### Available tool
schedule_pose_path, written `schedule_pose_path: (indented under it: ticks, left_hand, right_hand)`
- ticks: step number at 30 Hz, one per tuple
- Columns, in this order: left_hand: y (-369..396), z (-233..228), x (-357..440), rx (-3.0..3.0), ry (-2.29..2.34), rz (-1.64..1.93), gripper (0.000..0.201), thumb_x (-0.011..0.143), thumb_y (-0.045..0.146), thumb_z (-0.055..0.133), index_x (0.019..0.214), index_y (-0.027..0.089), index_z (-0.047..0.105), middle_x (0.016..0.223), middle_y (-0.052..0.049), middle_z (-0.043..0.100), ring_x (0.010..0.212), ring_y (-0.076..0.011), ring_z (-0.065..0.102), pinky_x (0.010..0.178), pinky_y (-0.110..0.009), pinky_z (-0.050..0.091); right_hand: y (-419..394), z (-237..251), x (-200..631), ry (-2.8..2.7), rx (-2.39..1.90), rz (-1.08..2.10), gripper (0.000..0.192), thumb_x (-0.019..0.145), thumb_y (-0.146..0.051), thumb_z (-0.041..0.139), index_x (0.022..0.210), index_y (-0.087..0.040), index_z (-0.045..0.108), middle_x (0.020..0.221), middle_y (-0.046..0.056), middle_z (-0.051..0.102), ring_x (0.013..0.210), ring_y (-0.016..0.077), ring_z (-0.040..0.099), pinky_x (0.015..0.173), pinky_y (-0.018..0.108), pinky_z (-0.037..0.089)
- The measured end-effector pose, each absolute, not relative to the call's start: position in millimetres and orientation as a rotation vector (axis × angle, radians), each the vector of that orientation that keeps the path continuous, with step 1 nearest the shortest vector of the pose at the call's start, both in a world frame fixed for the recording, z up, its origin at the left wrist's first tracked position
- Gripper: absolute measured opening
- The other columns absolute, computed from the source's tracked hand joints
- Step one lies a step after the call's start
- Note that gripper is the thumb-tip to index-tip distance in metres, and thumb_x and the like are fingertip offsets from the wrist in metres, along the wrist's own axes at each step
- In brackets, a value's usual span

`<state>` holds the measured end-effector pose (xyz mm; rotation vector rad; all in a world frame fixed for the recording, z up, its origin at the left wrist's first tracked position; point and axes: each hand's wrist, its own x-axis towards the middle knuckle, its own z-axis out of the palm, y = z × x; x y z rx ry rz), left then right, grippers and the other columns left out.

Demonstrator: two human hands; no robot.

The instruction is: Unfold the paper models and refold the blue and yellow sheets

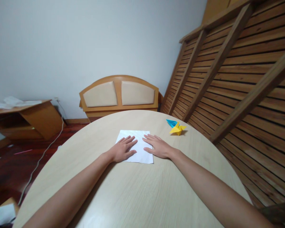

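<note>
A white square sheet of paper lies flat on the round light-wood table. My left hand rests palm down on the sheet's left half, fingers spread. My right hand lies flat on its right edge, fingers pointing left toward the other hand. Neither hand grips anything. Beyond the right hand, near the table's far right rim, sit a yellow folded paper figure and a blue folded paper figure, touching each other.
A wooden slatted bed frame leans against the wall on the right. A padded headboard stands behind the table. At left are a low wooden cabinet with papers on top and a white cable on the dark floor.
</note>
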<state>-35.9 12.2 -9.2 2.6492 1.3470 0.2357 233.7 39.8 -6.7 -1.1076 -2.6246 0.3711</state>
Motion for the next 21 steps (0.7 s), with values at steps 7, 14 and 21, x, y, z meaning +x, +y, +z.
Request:
schedule_pose_path:
  ticks: [7,14,21]
  left_hand:
    - [5,6,-30,2.743,1.250,0.392,0.050,0.102,0.041,0.037,0.148,0.023,0.045,0.155,-0.009,0.044,0.144,-0.0225,0.039,0.121,-0.044,0.027]
    - [-5,4,-16,2.697,1.062,0.249,0.064,0.099,0.057,0.039,0.152,0.023,0.039,0.161,-0.011,0.030,0.150,-0.0293,0.024,0.123,-0.052,0.019]
    - [2,-3,-20,2.713,1.043,0.283,0.072,0.093,0.062,0.050,0.151,0.020,0.040,0.160,-0.016,0.030,0.149,-0.0335,0.027,0.121,-0.055,0.021]
  right_hand:
    - [34,-5,227,-2.600,-1.339,0.338,0.081,0.091,-0.069,0.042,0.155,-0.018,0.036,0.163,0.012,0.025,0.152,0.0334,0.017,0.122,0.053,0.013]
    - [36,0,231,-2.599,-1.419,0.355,0.083,0.090,-0.073,0.041,0.156,-0.023,0.033,0.164,0.011,0.021,0.152,0.0343,0.013,0.122,0.052,0.012]
    - [42,-1,239,-2.536,-1.507,0.296,0.084,0.089,-0.073,0.043,0.154,-0.020,0.038,0.163,0.011,0.027,0.151,0.0380,0.017,0.121,0.053,0.016]
